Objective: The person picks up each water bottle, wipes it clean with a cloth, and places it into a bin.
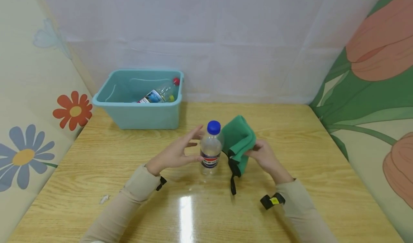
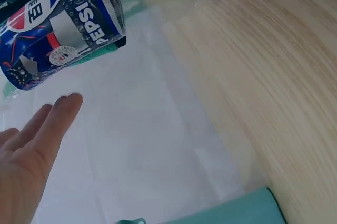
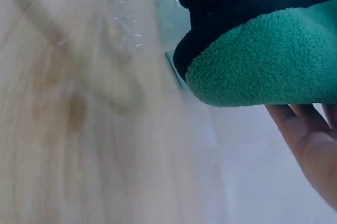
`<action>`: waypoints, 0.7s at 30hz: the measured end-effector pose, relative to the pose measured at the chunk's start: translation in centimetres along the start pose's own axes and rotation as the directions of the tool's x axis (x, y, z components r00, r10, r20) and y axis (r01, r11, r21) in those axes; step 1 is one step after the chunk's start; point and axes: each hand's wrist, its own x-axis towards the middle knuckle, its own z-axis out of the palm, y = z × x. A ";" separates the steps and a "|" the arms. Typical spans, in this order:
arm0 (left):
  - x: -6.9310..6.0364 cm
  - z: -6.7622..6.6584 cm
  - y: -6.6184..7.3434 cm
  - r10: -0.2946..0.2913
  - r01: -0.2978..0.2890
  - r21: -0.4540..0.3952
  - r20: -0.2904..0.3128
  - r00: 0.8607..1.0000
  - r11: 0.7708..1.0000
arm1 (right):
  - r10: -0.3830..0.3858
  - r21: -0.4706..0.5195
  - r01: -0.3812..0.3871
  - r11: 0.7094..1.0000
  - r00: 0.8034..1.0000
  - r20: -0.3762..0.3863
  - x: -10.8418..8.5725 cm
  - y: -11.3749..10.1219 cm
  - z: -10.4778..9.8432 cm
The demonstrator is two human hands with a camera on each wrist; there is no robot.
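Note:
A clear Pepsi bottle (image 1: 211, 148) with a blue cap stands upright on the table. Its blue label (image 2: 68, 26) fills the upper left of the left wrist view. My left hand (image 1: 175, 153) is spread beside the bottle, with the thumb overlapping the label; whether it touches cannot be told. In the left wrist view, its fingers (image 2: 58, 121) are extended and apart from the label. To the right of the bottle, my right hand (image 1: 262, 155) pinches a folded green cloth (image 1: 238, 139) with black trim and a hanging loop. The cloth (image 3: 263, 58) partly hides those fingertips.
At the back left sits a light blue bin (image 1: 145, 115). Inside it lies a clear bottle (image 1: 155, 96), with a red cap (image 1: 176, 81) and a yellow-green cap (image 1: 171, 98) also showing. A small white scrap (image 1: 104, 199) is on the table at front left.

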 end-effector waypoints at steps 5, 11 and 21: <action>0.1 0.0 0.9 0.068 -0.053 0.094 -0.163 0.984 0.994 | -0.065 0.045 0.066 0.997 0.998 -0.017 0.0 -0.4 -0.1; 0.4 0.6 1.7 0.233 -0.166 0.220 -0.332 0.914 0.961 | -0.101 0.058 0.103 0.993 0.994 -0.037 0.3 -1.0 0.3; 1.3 1.2 2.4 0.295 -0.193 0.291 -0.367 0.882 0.937 | -0.142 0.027 0.143 0.989 0.990 -0.024 1.5 -1.6 1.3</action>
